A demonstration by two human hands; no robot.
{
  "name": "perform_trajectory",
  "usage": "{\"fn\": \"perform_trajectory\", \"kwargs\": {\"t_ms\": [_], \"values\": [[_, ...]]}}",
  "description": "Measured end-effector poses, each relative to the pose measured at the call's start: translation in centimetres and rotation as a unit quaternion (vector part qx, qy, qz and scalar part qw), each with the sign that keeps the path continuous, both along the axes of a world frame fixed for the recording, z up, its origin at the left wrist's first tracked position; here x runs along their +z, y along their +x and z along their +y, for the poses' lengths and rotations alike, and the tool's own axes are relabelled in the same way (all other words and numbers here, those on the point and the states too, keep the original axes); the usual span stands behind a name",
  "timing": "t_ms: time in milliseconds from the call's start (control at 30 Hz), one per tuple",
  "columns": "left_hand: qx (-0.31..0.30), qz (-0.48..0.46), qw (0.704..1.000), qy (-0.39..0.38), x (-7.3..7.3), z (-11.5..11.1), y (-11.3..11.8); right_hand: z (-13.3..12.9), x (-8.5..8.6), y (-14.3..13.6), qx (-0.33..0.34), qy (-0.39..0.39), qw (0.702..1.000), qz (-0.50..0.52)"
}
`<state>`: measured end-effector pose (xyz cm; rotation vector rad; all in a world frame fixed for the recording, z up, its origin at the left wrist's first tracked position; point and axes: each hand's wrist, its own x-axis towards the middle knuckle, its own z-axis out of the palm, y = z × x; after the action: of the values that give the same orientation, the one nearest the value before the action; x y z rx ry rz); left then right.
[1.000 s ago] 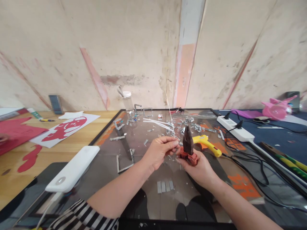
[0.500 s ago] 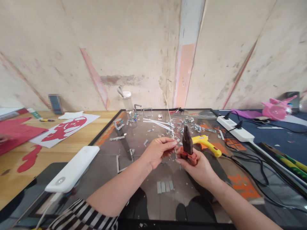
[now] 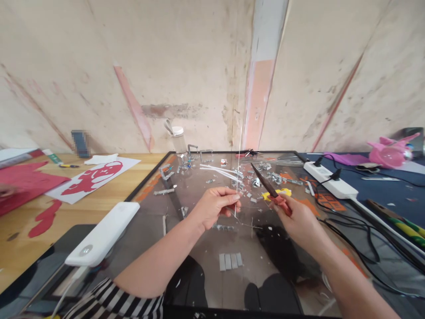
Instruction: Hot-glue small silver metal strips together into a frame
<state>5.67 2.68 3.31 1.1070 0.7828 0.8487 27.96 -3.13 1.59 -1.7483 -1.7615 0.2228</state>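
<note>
Between thumb and fingers, my left hand (image 3: 219, 204) pinches a thin white wire (image 3: 239, 155) that stands nearly upright. Its lower end shows just under the fingers. My right hand (image 3: 295, 219) grips pliers (image 3: 267, 184) with red handles and dark jaws pointing up and to the left, apart from the wire. Behind the right hand lies a yellow glue gun (image 3: 283, 193), partly hidden. In front of the hands, several small grey strips (image 3: 230, 261) lie in a row on the dark glossy board (image 3: 212, 283).
Silvery scraps and white sticks (image 3: 221, 170) are scattered at the back. A white power strip (image 3: 332, 179) with black cables runs along the right. To the left are a white power bank-like device (image 3: 104, 232) and a sheet with a red paper cutout (image 3: 93, 179). A lidded cup (image 3: 179, 139) stands behind.
My right hand has drawn away from the wire to the right with the pliers, which now tilt left. The wire in my left hand has swung more upright.
</note>
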Motion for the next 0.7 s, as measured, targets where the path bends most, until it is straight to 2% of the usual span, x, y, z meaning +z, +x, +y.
{"fn": "perform_trajectory", "kwargs": {"t_ms": [167, 367, 700], "values": [[-0.011, 0.004, 1.000, -0.006, -0.2, 0.3, -0.3, -0.3, 0.4, 0.4, 0.000, 0.053, 0.983, -0.175], [-0.006, 0.007, 1.000, -0.009, -0.1, 0.6, -0.4, -0.8, 0.4, 0.9, -0.034, 0.085, 0.946, -0.310], [-0.003, 0.005, 1.000, 0.012, -0.4, 1.3, -0.9, -1.6, 1.1, 0.5, -0.042, 0.071, 0.946, -0.312]]}}
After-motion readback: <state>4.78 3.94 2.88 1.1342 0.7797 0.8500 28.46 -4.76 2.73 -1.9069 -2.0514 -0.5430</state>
